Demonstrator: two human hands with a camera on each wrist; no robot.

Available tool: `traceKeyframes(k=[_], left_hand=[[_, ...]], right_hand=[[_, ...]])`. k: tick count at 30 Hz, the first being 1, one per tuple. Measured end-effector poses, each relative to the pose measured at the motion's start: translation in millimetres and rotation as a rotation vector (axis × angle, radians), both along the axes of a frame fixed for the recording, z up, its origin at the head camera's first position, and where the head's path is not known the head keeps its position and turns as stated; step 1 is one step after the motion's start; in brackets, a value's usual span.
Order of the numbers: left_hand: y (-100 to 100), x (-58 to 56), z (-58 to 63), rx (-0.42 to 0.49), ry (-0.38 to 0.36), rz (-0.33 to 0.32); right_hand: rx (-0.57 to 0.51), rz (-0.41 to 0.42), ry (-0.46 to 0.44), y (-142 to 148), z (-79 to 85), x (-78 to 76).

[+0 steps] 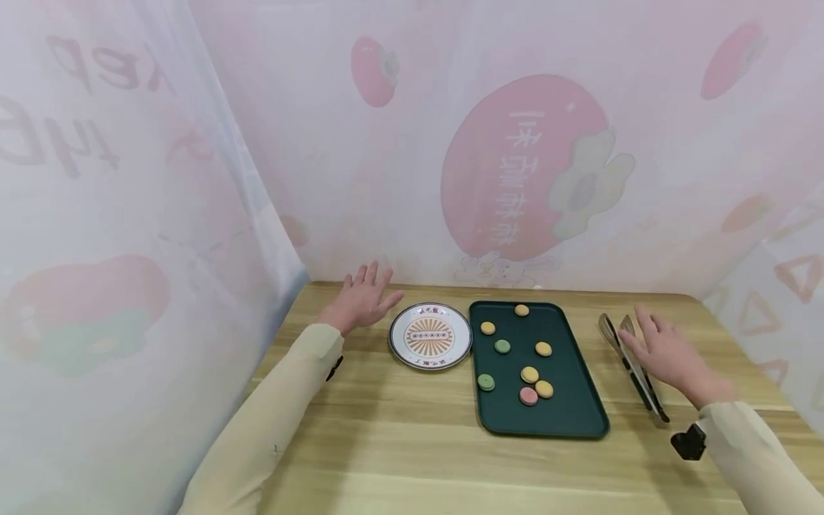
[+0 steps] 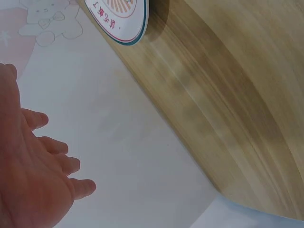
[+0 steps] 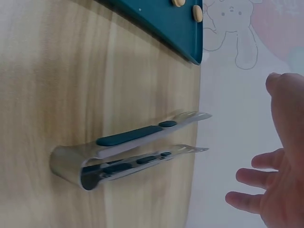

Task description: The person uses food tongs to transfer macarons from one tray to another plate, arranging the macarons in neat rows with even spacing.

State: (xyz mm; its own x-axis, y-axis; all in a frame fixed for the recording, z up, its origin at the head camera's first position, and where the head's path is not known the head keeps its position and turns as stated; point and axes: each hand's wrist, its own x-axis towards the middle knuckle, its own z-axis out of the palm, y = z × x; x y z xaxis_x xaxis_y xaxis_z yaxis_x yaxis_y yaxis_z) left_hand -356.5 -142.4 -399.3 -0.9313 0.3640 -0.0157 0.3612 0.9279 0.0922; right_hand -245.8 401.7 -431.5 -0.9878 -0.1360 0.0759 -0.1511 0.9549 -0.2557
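My left hand (image 1: pixel 363 299) is held over the table's back left with fingers spread, just left of a white patterned plate (image 1: pixel 430 336). It holds nothing, as the left wrist view also shows. Over the right side, my right hand (image 1: pixel 672 355) hovers with fingers extended beside metal tongs (image 3: pixel 137 145) that have dark grips. The tongs lie on the table, apart from the hand. Between the hands, a dark green tray (image 1: pixel 566 415) carries several macarons: yellow ones, green ones such as this green macaron (image 1: pixel 486 383), and a single pink macaron (image 1: pixel 528 396).
The wooden table (image 1: pixel 386 443) has its back edge against a pale curtain (image 1: pixel 386 179) printed with fruit, and more curtain hangs at both sides. The plate sits close against the tray's left edge.
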Motion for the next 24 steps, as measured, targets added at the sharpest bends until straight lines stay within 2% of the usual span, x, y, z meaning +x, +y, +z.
traceKeyframes(k=[9, 13, 18, 24], left_hand=[[0.9, 1.7, -12.3, 0.023, -0.003, 0.006], [0.4, 3.4, -21.8, 0.049, -0.035, -0.001], [0.6, 5.6, -30.3, 0.075, -0.040, -0.001], [3.2, 7.4, -38.6, 0.040, -0.063, -0.013]], right_hand=[[-0.033, -0.040, -0.018, -1.4, -13.0, 1.2], [-0.045, -0.052, -0.039, 0.9, -21.4, 6.5], [-0.041, -0.058, -0.036, 4.0, -28.6, 12.8], [-0.021, -0.103, -0.098, 7.2, -32.5, 16.6]])
